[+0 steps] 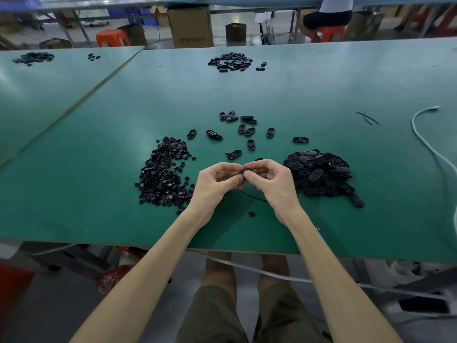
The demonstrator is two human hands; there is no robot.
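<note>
**Black part pinched together over green table**

A small black part [243, 172] is held just above the table [99, 194], near its front edge and midway between two heaps, pinched from both sides. A disc is judged to be going into a shell. This is best done with the two pieces lined up squarely and pressed evenly by the thumbs, kept low so that a slip is caught by the table. The left hand [215, 181] is curled, thumb and fingertips closed on the part's left end. The right hand [269, 181] is curled likewise on its right end. Discs [163, 177] are heaped to the left and shells [319, 174] to the right, with loose pieces [247, 134] scattered beyond. A cable [420, 134] is draped at far right.
</note>
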